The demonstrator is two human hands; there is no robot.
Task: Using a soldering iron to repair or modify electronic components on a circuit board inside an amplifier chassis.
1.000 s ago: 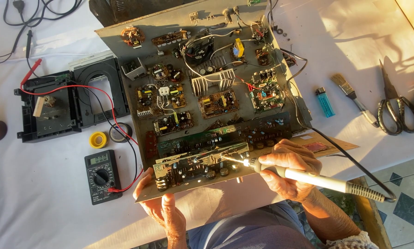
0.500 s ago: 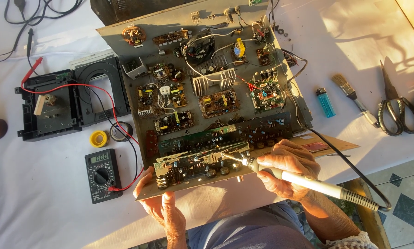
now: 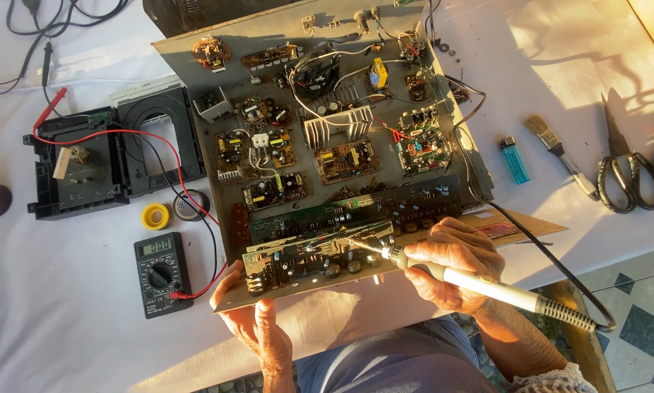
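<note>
A large grey chassis panel [image 3: 319, 87] covered with several small circuit boards, wires and a finned heatsink lies tilted on the white table. My left hand [image 3: 258, 324] grips its near left corner from underneath, thumb on top. My right hand [image 3: 454, 262] holds a soldering iron [image 3: 487, 287] with a white handle, and its metal tip touches the long board [image 3: 319, 255] along the panel's near edge. The iron's black cord trails off to the right.
A black multimeter [image 3: 161, 273] with red and black leads lies at the left, beside a yellow tape roll [image 3: 156, 216] and a black plastic housing [image 3: 86, 164]. At the right are a blue lighter [image 3: 514, 159], a paintbrush [image 3: 563, 156] and black scissors [image 3: 625, 164]. The table edge runs near my lap.
The soldering iron's tip has shifted slightly along the near board. My left hand and the panel have stayed where they were.
</note>
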